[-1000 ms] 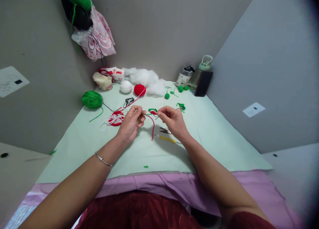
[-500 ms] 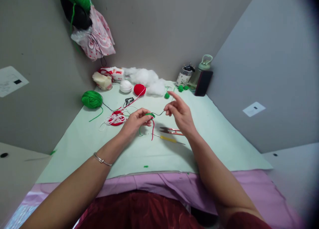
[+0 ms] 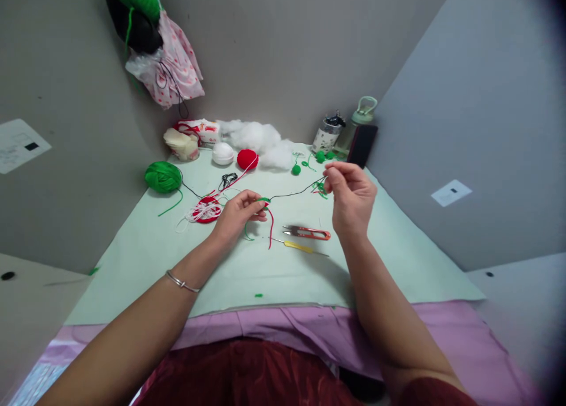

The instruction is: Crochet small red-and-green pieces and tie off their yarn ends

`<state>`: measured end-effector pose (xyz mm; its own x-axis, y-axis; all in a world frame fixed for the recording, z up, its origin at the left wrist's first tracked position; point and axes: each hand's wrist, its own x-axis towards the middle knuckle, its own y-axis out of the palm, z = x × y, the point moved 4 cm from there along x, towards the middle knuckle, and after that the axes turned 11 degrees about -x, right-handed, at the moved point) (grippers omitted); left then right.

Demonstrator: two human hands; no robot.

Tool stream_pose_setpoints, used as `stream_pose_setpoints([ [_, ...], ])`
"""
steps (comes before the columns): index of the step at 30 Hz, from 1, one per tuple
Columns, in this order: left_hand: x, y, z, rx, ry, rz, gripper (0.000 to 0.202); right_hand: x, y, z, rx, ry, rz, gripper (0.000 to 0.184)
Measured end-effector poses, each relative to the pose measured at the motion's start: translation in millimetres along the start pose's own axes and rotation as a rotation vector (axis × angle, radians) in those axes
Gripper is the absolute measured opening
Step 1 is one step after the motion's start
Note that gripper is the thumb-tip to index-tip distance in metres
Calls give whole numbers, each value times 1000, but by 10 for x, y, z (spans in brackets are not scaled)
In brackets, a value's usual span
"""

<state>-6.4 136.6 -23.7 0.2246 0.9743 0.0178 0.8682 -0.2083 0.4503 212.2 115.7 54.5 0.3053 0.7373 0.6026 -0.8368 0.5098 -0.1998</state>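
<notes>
Between the thumb and fingers of my left hand (image 3: 244,213) is a small green and red crocheted piece (image 3: 264,203). A red yarn tail (image 3: 271,229) hangs from it onto the table. Out to the right, my right hand (image 3: 351,194) pinches a black thread (image 3: 294,194) that runs across from the crocheted piece. Whether a needle is in that pinch cannot be made out. Below the thread lie orange-handled thread snips (image 3: 312,233) and a yellow-handled crochet hook (image 3: 299,247). A flat red piece with a heap of white yarn (image 3: 206,210) lies left of my left hand.
A green yarn ball (image 3: 163,177) is at the left. White (image 3: 223,154) and red yarn balls (image 3: 247,159) sit before fluffy stuffing (image 3: 256,136). A bottle (image 3: 363,111), phone (image 3: 362,146) and patterned cup (image 3: 326,137) stand back right. Green scraps (image 3: 320,188) lie near my right hand.
My right hand has moved right and its extended index finger has curled in. The black thread is drawn out longer between my hands. My left hand stays almost in place.
</notes>
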Motion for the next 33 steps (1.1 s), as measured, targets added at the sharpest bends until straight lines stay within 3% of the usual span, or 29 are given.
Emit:
stream_pose_setpoints([
  [6,-28,36,-23,-66,-18,0,25,-229,266,58,-128,-7,434,18],
  [10,-33,47,-40,-71,-31,-8,27,-378,399,56,-336,-149,587,20],
  [13,-31,48,-43,-71,-22,-8,27,-419,436,56,-413,-211,623,19],
  [28,-18,24,-22,-7,0,-2,27,-391,414,75,-541,-231,642,16],
  [33,-24,42,-92,-59,-84,90,25,-321,347,50,-492,-256,636,15],
])
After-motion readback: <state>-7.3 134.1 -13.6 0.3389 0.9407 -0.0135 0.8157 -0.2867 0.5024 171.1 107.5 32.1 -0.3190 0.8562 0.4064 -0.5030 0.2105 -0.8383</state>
